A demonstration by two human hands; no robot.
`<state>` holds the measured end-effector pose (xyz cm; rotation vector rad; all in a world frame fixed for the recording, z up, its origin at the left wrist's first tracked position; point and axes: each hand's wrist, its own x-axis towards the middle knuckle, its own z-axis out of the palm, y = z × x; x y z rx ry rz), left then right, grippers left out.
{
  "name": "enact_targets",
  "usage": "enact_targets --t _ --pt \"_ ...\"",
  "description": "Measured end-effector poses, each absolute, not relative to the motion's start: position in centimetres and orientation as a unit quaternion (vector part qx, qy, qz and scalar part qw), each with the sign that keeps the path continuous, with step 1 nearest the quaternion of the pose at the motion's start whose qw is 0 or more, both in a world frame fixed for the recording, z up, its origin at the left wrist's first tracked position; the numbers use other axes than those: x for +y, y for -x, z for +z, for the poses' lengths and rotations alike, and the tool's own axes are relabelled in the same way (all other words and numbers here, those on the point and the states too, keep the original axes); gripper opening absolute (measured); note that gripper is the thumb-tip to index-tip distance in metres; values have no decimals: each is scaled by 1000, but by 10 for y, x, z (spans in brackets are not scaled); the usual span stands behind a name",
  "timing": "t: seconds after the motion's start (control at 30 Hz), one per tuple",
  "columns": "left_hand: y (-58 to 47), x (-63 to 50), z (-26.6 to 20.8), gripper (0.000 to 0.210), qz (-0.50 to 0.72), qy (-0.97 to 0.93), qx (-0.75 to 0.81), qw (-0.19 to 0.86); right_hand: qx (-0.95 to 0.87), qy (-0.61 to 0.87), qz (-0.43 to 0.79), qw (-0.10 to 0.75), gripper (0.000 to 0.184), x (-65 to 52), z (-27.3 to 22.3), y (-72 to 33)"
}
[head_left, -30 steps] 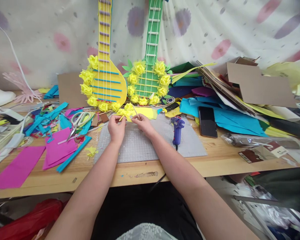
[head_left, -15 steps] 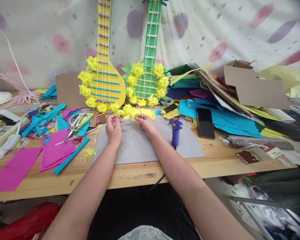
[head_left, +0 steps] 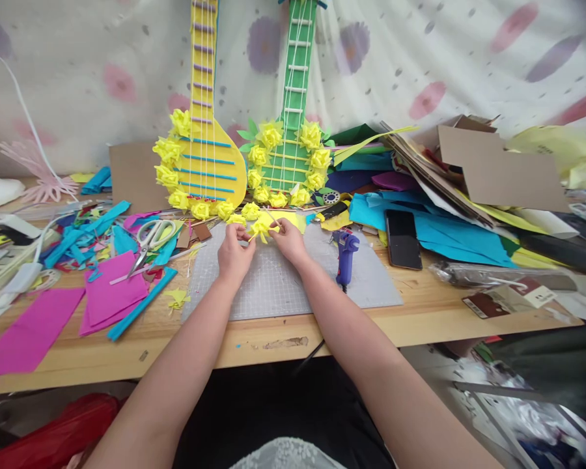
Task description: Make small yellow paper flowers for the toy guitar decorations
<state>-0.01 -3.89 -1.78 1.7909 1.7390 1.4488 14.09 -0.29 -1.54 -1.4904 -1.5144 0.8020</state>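
Over the grey cutting mat (head_left: 268,286), a yellow paper flower (head_left: 260,228) lies between my two hands. My left hand (head_left: 236,253) is closed, thumb and fingertips pinching the flower's left edge. On the other side, my right hand (head_left: 289,242) pinches a thin stick (head_left: 272,217) whose upper end leans to the left above the flower. Its fingertips are right beside the petals. Behind the hands lie more yellow paper flowers (head_left: 251,210) and a yellow sheet (head_left: 293,221). A purple glue gun (head_left: 346,257) stands on the mat to the right.
Yellow (head_left: 219,172) and green (head_left: 295,156) string-instrument models lean at the back. On the left are scissors (head_left: 151,241), magenta paper (head_left: 112,286) and blue scraps. To the right are a phone (head_left: 403,240), blue sheets (head_left: 444,234) and stacked cardboard (head_left: 498,169).
My left hand has moved right and closed on the flower's edge. The flower has come slightly nearer and shows more between the hands. My right hand has shifted only a little, the stick tilting left.
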Motion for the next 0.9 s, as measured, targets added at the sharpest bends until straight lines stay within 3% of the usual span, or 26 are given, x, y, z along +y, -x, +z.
enact_targets --t 0.13,0.37,0.6,0.9 --pt "-4 -39 -19 33 488 -601 625 102 -627 539 287 484 19 -12 -8 -138" --pt "-4 -33 -25 36 541 -596 581 119 -719 534 253 366 29 -20 -11 -126" --pt "-7 -37 -23 38 553 -628 510 199 -714 535 254 373 32 -16 -14 -128" --pt "-1 -35 -20 25 494 -679 541 35 -634 465 400 471 25 -5 -26 -126"
